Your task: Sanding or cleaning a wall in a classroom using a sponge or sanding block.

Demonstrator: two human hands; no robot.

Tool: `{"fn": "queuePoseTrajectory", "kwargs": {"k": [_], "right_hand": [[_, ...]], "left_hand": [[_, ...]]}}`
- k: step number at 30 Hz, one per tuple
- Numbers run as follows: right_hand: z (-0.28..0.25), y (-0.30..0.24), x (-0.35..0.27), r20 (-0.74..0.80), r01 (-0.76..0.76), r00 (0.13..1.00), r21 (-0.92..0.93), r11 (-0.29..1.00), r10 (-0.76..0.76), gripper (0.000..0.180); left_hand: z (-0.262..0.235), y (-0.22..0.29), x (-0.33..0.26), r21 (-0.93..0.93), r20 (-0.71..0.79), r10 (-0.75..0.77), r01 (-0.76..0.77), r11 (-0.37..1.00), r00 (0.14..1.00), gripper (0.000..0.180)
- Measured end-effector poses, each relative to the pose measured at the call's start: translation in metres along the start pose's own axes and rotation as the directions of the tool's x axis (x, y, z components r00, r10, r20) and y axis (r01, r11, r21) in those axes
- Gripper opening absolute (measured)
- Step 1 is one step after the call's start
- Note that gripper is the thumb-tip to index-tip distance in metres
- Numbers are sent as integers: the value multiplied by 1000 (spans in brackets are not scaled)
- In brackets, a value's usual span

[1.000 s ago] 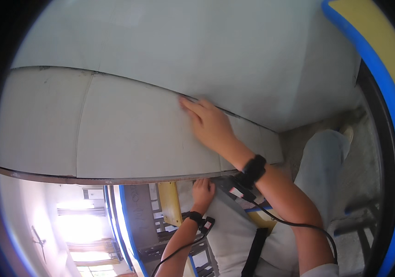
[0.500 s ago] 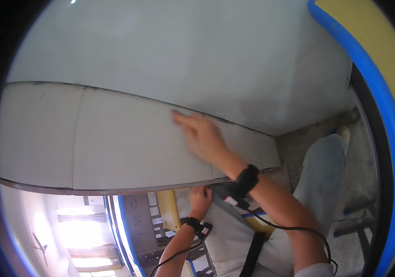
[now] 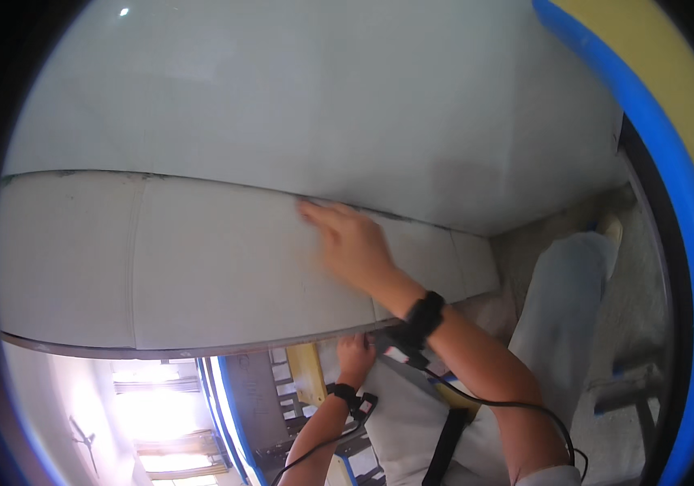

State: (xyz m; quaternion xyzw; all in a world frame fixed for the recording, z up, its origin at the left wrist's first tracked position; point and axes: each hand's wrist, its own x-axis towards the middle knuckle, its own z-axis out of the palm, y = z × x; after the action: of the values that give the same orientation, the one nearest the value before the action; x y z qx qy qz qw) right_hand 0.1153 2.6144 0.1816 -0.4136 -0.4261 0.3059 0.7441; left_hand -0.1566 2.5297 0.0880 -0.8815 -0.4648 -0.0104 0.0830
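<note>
My right hand reaches over a pale tiled ledge, palm down. Its fingers stretch to the left, and their tips are near the dark seam where the ledge meets the wall. Motion smears the lower side of this hand, and no held thing shows there. Lower down, at the ledge's front edge, is my left hand. Its fingers are small and partly hidden, so their grip cannot be made out. Both wrists wear black straps with small cabled devices.
A white wall rises behind the ledge. To the right curves a yellow board with a blue edge. My leg in pale trousers stretches over a grey floor. Chairs or desk parts and a bright window lie lower left.
The view has shifted slightly, so the ledge sits lower in the picture. My right hand stays close to the seam and is still blurred. The left hand keeps its place by the ledge edge.
</note>
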Motion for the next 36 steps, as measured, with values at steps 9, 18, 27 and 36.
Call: {"fn": "queuePoseTrajectory", "kwargs": {"k": [9, 18, 27, 36], "right_hand": [[-2, -33, 19, -4, -7, 1000, 55, 998, 7, 29], [-12, -66, 42, 29, -5, 1000, 102, 995, 3, 30], [-13, -29, 27, -46, 0, 999, -11, 1000, 0, 31], [-5, -27, 16, -41, 87, 995, -74, 994, -90, 32]], "left_hand": [[-3, -17, -8, 2, 11, 81, -81, 997, 997, 5], [7, -51, -26, -55, 2, 82, -82, 995, 997, 12], [-23, 7, 17, 48, 80, 16, -20, 999, 997, 7], [-16, 16, 14, -13, 41, -65, 66, 998, 997, 9]]}}
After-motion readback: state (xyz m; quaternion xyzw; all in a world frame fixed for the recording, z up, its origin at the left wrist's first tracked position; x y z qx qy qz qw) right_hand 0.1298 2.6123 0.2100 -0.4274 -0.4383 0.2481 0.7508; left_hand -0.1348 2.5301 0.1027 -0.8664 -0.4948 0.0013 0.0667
